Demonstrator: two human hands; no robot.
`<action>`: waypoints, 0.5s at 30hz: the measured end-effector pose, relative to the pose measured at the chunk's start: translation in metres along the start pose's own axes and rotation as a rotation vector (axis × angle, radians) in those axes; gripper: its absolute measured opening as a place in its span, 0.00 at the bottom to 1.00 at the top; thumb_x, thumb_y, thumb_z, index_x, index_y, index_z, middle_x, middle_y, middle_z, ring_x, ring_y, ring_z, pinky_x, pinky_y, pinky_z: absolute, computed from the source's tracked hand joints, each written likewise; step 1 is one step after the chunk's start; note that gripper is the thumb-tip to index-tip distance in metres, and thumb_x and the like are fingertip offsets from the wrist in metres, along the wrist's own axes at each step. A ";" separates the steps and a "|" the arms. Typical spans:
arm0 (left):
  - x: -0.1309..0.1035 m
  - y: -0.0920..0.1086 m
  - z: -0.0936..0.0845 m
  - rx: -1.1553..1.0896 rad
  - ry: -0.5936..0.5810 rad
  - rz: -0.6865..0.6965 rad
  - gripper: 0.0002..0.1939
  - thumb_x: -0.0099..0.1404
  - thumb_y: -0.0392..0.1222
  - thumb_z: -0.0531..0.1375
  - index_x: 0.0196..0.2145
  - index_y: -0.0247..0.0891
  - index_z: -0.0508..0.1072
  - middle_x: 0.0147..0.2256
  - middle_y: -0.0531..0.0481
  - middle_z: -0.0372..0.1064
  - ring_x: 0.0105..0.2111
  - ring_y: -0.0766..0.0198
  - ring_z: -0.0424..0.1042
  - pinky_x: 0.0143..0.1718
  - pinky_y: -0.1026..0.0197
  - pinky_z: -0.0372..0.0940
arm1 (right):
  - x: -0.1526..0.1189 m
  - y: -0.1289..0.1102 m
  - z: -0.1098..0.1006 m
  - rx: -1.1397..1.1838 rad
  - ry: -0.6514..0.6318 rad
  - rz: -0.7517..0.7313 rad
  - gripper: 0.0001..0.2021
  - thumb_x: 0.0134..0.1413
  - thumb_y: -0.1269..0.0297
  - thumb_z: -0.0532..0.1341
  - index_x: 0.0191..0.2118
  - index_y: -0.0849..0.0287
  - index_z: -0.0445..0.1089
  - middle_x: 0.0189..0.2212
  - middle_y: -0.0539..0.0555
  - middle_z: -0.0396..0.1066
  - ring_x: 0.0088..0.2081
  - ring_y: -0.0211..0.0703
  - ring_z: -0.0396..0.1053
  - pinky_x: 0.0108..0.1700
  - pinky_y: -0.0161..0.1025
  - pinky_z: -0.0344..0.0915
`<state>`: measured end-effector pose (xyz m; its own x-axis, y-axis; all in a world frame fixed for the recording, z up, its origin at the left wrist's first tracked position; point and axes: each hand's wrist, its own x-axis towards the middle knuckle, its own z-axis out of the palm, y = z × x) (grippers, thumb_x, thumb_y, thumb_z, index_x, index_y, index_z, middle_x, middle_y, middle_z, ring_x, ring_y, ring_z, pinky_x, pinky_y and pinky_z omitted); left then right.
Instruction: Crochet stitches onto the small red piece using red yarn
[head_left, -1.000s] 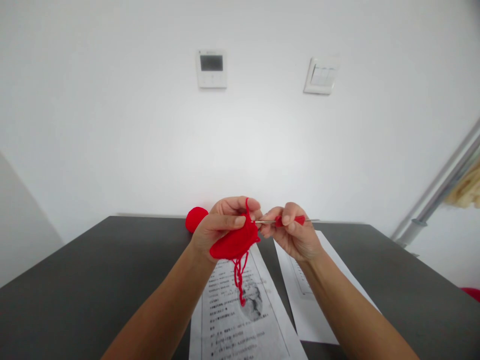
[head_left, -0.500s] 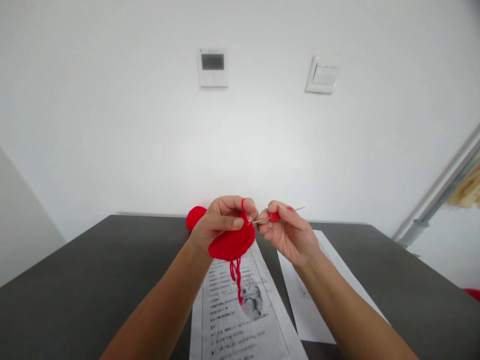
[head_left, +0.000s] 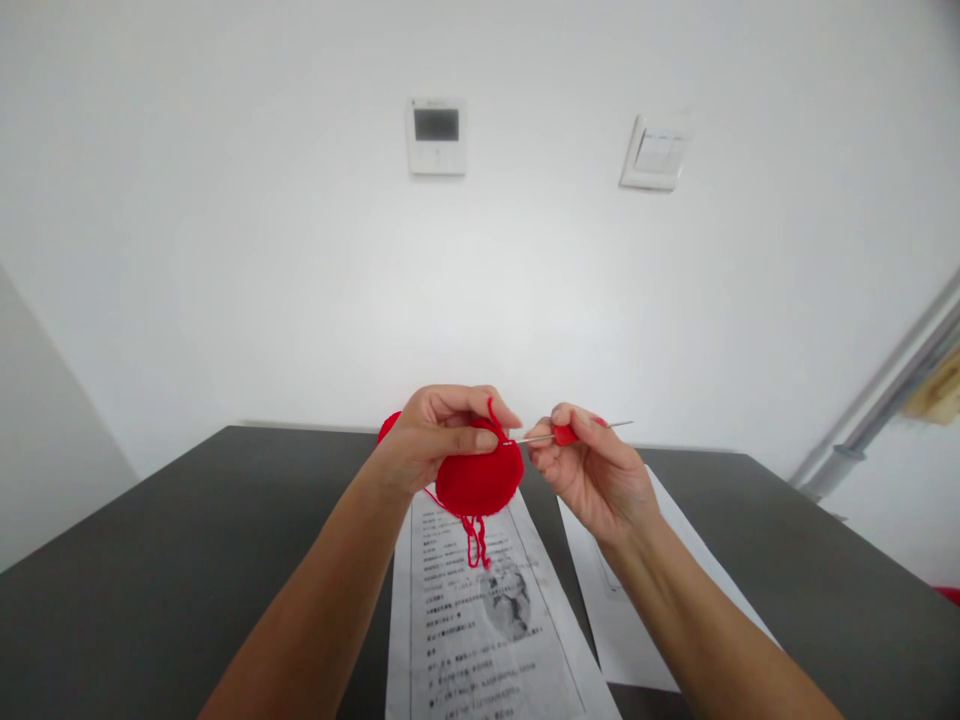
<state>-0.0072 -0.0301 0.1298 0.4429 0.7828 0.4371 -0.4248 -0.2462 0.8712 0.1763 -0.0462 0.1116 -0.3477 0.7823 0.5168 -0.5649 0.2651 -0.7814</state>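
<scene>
A rounded red crocheted piece (head_left: pixel 480 482) hangs from my left hand (head_left: pixel 435 435), its upper edge pinched between thumb and fingers. Red yarn runs up over the left index finger, and loose strands (head_left: pixel 474 545) dangle below the piece. My right hand (head_left: pixel 592 465) grips a thin metal hook by its red handle (head_left: pixel 565 435). The hook's shaft (head_left: pixel 536 438) points left, and its tip meets the yarn at the piece's top right edge. Behind my left hand a red yarn ball (head_left: pixel 387 425) is partly hidden.
Two printed sheets, one with text and a picture (head_left: pixel 480 640) and one to its right (head_left: pixel 637 640), lie on the dark table (head_left: pixel 187 560). A white wall with a control panel (head_left: pixel 436 137) and a switch (head_left: pixel 656 153) stands behind.
The red piece has turned to show a rounder face and sits slightly further right. My right hand and the hook have shifted a little right. The view has moved slightly.
</scene>
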 end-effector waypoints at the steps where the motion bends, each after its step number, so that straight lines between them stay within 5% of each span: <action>1: 0.000 0.002 0.000 0.012 0.027 -0.010 0.09 0.45 0.40 0.73 0.26 0.37 0.80 0.24 0.50 0.69 0.23 0.68 0.66 0.23 0.65 0.60 | -0.001 -0.001 0.002 -0.032 0.024 -0.041 0.08 0.58 0.58 0.63 0.32 0.57 0.72 0.28 0.51 0.80 0.27 0.40 0.79 0.30 0.33 0.78; 9: 0.000 0.009 0.003 -0.049 0.044 -0.166 0.10 0.47 0.38 0.72 0.30 0.36 0.80 0.26 0.49 0.75 0.23 0.67 0.71 0.25 0.66 0.64 | -0.009 0.001 0.003 -0.362 0.069 -0.512 0.04 0.60 0.63 0.63 0.38 0.51 0.76 0.38 0.52 0.81 0.33 0.44 0.80 0.34 0.43 0.79; 15: -0.001 0.011 0.002 -0.056 0.003 -0.246 0.12 0.48 0.37 0.72 0.32 0.34 0.80 0.27 0.48 0.77 0.25 0.67 0.73 0.28 0.66 0.65 | -0.011 -0.001 -0.014 -0.808 -0.137 -0.777 0.15 0.60 0.73 0.60 0.48 0.50 0.75 0.47 0.54 0.78 0.45 0.46 0.77 0.41 0.46 0.77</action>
<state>-0.0101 -0.0345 0.1393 0.5360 0.8170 0.2127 -0.3475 -0.0161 0.9375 0.1914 -0.0472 0.1018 -0.2201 0.1913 0.9566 -0.0310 0.9787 -0.2028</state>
